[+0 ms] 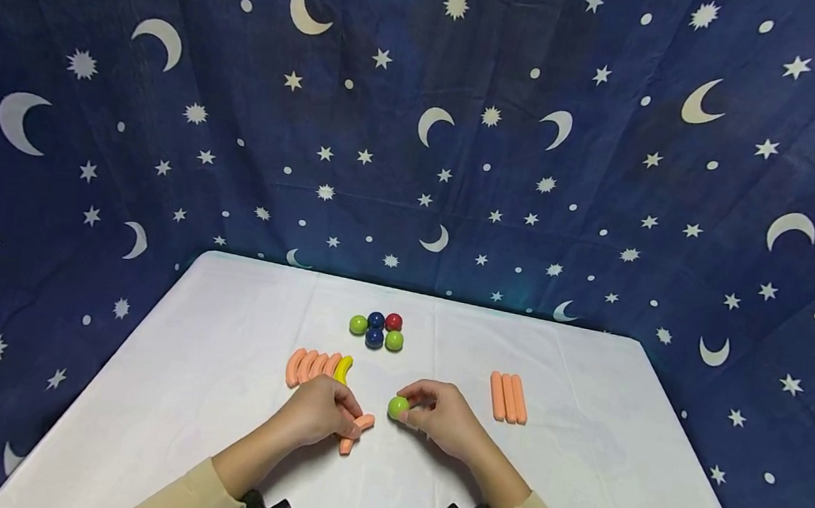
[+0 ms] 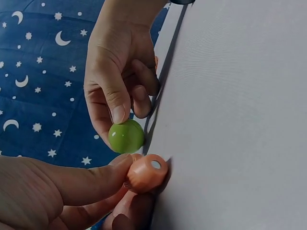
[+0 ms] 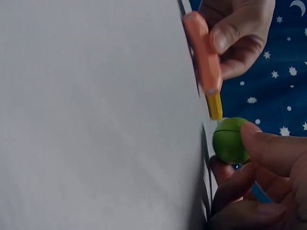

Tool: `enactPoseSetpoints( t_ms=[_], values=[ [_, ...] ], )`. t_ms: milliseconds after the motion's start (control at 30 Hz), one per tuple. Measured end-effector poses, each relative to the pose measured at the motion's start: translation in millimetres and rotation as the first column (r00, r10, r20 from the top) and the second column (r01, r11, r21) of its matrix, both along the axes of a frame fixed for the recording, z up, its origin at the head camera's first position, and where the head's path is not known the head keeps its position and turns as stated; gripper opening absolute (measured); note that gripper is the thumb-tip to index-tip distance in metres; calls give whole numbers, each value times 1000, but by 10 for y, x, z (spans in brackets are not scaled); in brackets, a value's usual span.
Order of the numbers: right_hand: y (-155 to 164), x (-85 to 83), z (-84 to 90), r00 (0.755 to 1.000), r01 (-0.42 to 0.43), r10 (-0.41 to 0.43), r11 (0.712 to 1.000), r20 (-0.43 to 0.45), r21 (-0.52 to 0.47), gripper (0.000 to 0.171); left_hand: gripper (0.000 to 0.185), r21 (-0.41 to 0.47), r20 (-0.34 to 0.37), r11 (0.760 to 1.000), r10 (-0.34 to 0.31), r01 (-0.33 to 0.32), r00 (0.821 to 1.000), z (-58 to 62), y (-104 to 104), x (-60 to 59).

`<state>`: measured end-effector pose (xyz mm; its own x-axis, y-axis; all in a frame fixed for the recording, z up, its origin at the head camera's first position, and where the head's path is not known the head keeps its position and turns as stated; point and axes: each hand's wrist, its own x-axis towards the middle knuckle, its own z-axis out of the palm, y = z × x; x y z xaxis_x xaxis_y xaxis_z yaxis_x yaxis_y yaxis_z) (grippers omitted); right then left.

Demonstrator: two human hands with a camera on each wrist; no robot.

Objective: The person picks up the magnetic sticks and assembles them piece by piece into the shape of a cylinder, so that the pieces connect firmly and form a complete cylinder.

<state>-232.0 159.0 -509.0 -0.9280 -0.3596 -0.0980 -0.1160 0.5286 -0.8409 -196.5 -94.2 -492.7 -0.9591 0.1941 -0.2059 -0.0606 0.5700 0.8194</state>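
My left hand (image 1: 317, 411) pinches a curved orange magnetic stick (image 3: 204, 52) between thumb and fingers, low over the white tabletop. A small round metal spot shows at the end of this stick in the left wrist view. To the right, my right hand (image 1: 445, 417) holds a shiny green ball (image 1: 398, 407) by thumb and fingertips. A thin seam runs round the ball in the right wrist view. Ball and stick face each other with a small gap between them in the head view. Part of the stick is hidden behind my left fingers.
Beyond the left hand, several curved orange sticks (image 1: 307, 367) lie in a row, with a yellow curved stick (image 1: 343, 367) at its right end. Green, blue and red balls (image 1: 374, 337) cluster farther back. Three straight orange sticks (image 1: 508, 398) lie at right on the white-covered table (image 1: 578, 475).
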Motion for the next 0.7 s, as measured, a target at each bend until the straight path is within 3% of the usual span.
enactPoseSetpoints(
  t_ms=[200, 433, 700],
  values=[
    [-44, 80, -27, 1000, -25, 25, 1000, -10, -6, 22, 18, -18, -10, 1000, 6, -7, 1000, -7, -5, 27],
    [-56, 129, -62, 1000, -5, 5, 1000, -20, 12, 23, 18, 86, 31, 996, -8, 6, 999, -25, 21, 83],
    [-75, 148, -63, 1000, -12, 13, 999, -15, 35, 25, 19, 97, 37, 995, -8, 4, 999, -39, 74, 123]
  ],
)
